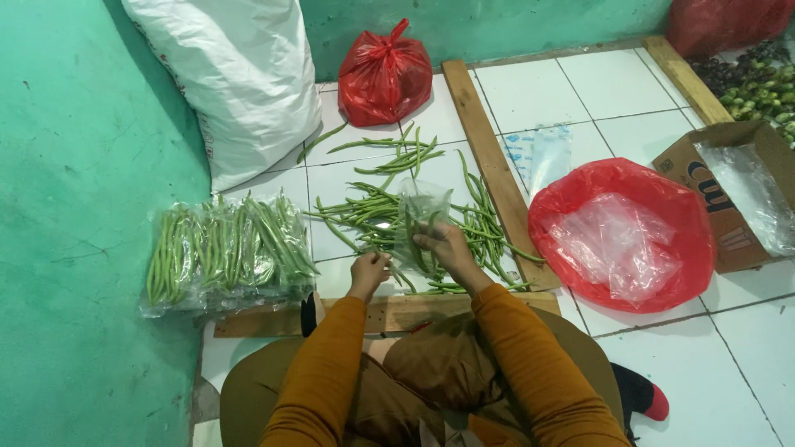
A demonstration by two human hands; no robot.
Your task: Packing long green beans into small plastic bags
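White floor tiles (629, 91) run up to a green wall (74, 248), and a person in orange sleeves sits on them behind a short plank (397, 314) laid crosswise.

Just past the plank, the left hand (368, 271) is curled narrow, fingers pinched together; whether it grips any beans cannot be told. Beside it the right hand (447, 247) holds a small clear bag (420, 223) upright, fingers closed on its lower part, with a few beans already inside. Both hands hover over the near edge of the loose bean pile (389, 207), which spreads across the tiles beyond the plank.

Left of the pile, against the wall, lie filled clear packs (224, 248) of beans in a row. Right of the pile a long plank (489, 157) runs away from the person, and beyond that sits a round red bag (621, 236), open, with clear plastic inside. Flat clear bags (538, 153) lie further up beside the long plank. A brown carton (733, 194) lined with clear plastic stands right of the red bag.

Behind the pile, a knotted red bag (383, 76) and a big white sack (240, 74) lean at the wall. Dark green produce (758, 83) is heaped far right.
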